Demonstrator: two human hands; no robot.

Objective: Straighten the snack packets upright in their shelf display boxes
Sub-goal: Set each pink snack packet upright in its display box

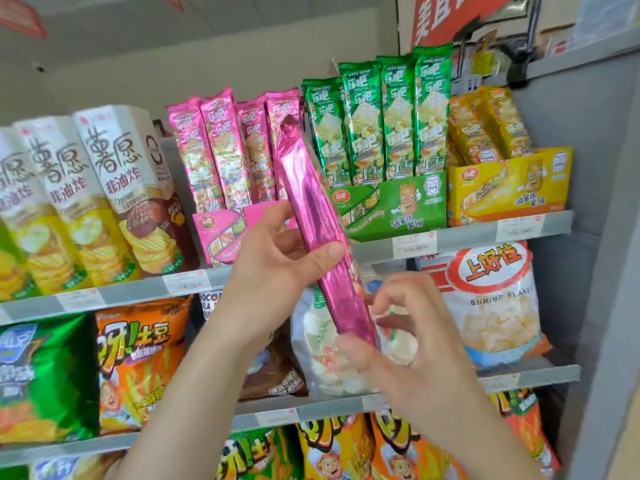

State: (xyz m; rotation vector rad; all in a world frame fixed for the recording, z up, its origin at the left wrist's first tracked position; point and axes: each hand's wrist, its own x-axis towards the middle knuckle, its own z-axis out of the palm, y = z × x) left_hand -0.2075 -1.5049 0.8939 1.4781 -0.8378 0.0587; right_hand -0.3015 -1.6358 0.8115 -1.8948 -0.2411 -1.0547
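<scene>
Out in front of the shelves, clear of any box: a long pink foil snack packet [311, 216], slanted, top end leaning left, plain foil side to the camera. Clamped around its middle by the left hand [277, 261], thumb pressed across the near face, fingers wrapped behind. Down at the lower end, the right hand [408, 341], fingers curled, smeared by motion. Cannot tell whether pinching the packet or just beside it.

Behind, on the upper grey metal shelf [467, 237]: a pink cardboard display box [221, 233] with matching pink packets [221, 147] standing upright, the rightmost partly blocked by the held packet. Right of that, a green cardboard display box [398, 206] of tall green packets [381, 116], upright and tight together. Further right, a yellow cardboard display box [512, 188], its yellow packets [485, 126] seemingly tilted. Far left, tall white chip cartons [114, 174] in a row, the leftmost cut off by the frame edge.

One shelf down: a white shrimp-flakes bag [495, 299] at right, a clear bag of pale crackers [315, 341] half hidden behind both hands, a brown packet [273, 372] partly covered by the left forearm, orange crisp bags [138, 358] and a green foil bag [41, 368] at left. Along the shelf edges, price labels [414, 244] too blurred to read. Bottom row cut off by the arms and the frame.
</scene>
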